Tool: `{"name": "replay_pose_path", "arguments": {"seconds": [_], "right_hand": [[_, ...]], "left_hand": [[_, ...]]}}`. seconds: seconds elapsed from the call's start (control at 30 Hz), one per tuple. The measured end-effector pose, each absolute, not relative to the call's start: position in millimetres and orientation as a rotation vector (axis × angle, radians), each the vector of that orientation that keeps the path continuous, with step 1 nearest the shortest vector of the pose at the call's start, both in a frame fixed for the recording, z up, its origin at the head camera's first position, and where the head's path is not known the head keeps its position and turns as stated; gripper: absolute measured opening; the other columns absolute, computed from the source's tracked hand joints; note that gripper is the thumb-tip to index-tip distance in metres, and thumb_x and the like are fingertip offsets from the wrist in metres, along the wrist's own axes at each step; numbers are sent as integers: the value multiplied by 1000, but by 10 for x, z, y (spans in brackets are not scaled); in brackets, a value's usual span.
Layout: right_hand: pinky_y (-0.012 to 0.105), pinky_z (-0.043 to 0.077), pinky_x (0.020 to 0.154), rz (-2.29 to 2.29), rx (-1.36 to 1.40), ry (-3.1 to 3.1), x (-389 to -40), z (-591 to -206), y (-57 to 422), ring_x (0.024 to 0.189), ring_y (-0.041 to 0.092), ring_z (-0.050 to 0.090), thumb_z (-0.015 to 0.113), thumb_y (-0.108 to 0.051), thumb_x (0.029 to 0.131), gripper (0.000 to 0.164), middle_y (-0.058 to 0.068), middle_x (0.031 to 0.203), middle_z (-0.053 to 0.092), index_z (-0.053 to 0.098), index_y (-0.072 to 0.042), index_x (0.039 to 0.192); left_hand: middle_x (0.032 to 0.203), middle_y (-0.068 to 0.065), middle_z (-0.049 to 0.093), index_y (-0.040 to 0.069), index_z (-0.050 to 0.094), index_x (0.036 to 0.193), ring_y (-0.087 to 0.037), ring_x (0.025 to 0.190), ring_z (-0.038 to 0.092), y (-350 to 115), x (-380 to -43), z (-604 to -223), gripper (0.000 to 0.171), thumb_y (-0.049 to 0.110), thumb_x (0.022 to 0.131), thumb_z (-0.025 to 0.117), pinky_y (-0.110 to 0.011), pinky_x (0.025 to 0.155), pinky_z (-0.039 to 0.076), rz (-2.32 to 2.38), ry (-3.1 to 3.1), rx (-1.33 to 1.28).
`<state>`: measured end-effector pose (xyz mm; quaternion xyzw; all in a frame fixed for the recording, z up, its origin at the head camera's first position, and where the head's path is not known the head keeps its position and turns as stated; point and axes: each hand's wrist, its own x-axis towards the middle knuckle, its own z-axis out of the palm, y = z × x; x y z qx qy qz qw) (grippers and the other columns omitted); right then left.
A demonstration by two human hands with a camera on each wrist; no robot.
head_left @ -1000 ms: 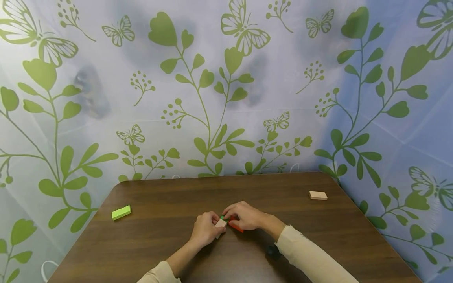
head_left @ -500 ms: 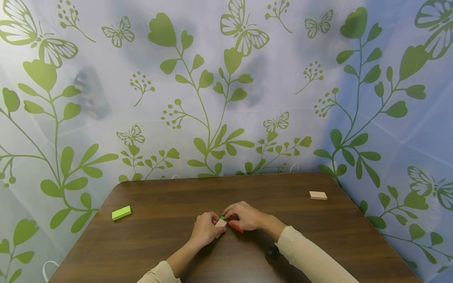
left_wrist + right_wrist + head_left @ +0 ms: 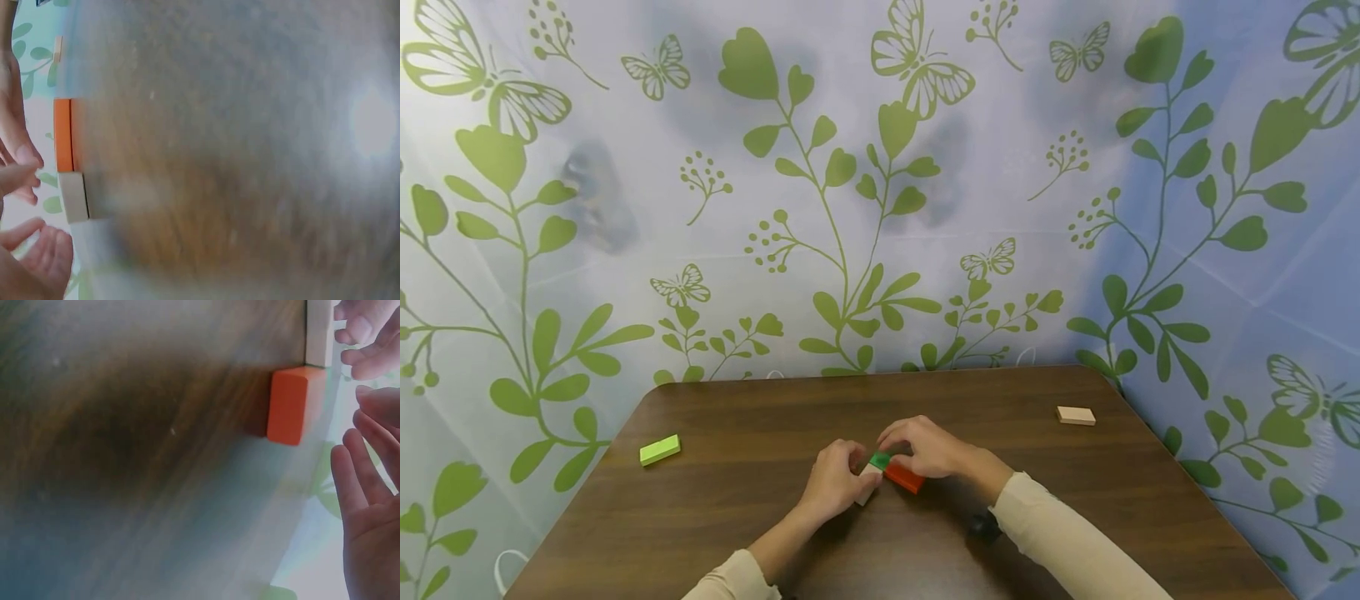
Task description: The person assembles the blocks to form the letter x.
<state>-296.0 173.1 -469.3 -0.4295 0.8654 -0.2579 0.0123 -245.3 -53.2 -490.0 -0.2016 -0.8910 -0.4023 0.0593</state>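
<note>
Tabletop (image 3: 722,475) of dark brown wood grain spreads across my head view, and in the middle I've got three blocks meeting at an angle: a pale wood-coloured oblong block (image 3: 867,492), a bright green block (image 3: 881,460) at the corner, a red oblong block (image 3: 906,477). Left hand (image 3: 833,482) by the pale one, thumb overlapping it; right hand (image 3: 928,450) over the red one. Contact? From up here, I can't tell. Well apart, a lime-green oblong block (image 3: 660,450) lies at the left, a beige oblong block (image 3: 1076,415) at the far right.

Over to my left wrist view: the red block, looking orange, sits next to the pale one, and the left hand has its fingers loosely bent and apart, gripping nothing.

Right wrist view now: I see the right hand's fingers spread, with a gap between them and the red block.
</note>
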Motion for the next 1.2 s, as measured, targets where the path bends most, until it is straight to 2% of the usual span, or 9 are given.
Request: {"name": "replay_pose_path", "arguments": {"seconds": [0.17, 0.37, 0.5, 0.73, 1.0, 1.2], "right_hand": [[32, 57, 89, -815, -1370, 2725, -2978, -4619, 1815, 118, 28, 64, 73, -2, 94, 22, 11, 127, 69, 77, -3, 115], [37, 58, 89, -864, -1324, 2718, -2985, -4533, 1939, 119, 30, 63, 73, -1, 95, 25, 15, 129, 67, 74, 1, 120], [41, 58, 88, -907, -1263, 2741, -2981, -4483, 2050, 118, 30, 63, 72, -1, 95, 27, 13, 130, 66, 74, -3, 122], [47, 57, 88, -927, -1229, 2794, -2999, -4426, 2279, 119, 32, 62, 72, -2, 96, 28, 14, 130, 67, 74, -7, 123], [47, 56, 91, -903, -1174, 2881, -3002, -4338, 2533, 118, 29, 63, 74, -7, 96, 28, 8, 128, 68, 74, -8, 124], [49, 56, 89, -894, -1179, 2928, -3008, -4293, 2698, 116, 31, 65, 74, -5, 95, 28, 11, 127, 69, 74, -8, 123]], "left_hand": [[115, -17, 66, -4, 72, 112, -34, 101, 64, -572, -2536, -4876, 28, 11, 91, 81, -49, 83, 54, -1291, -2647, -887], [124, -11, 65, -2, 72, 117, -31, 112, 64, -615, -2634, -4899, 22, 1, 95, 73, -45, 88, 55, -1203, -2635, -1117], [126, -10, 65, -2, 73, 118, -28, 113, 63, -642, -2673, -4931, 23, -5, 95, 71, -39, 89, 55, -1175, -2644, -1171], [128, -11, 65, -2, 73, 120, -26, 114, 63, -670, -2728, -4983, 23, -3, 98, 68, -38, 92, 54, -1115, -2654, -1266], [131, -14, 63, -3, 72, 123, -22, 110, 62, -673, -2739, -5007, 23, 0, 101, 65, -27, 78, 53, -1157, -2698, -1293], [132, -12, 63, -4, 72, 122, -21, 114, 61, -666, -2742, -5014, 23, 0, 101, 65, -26, 81, 53, -1179, -2719, -1285]]}}
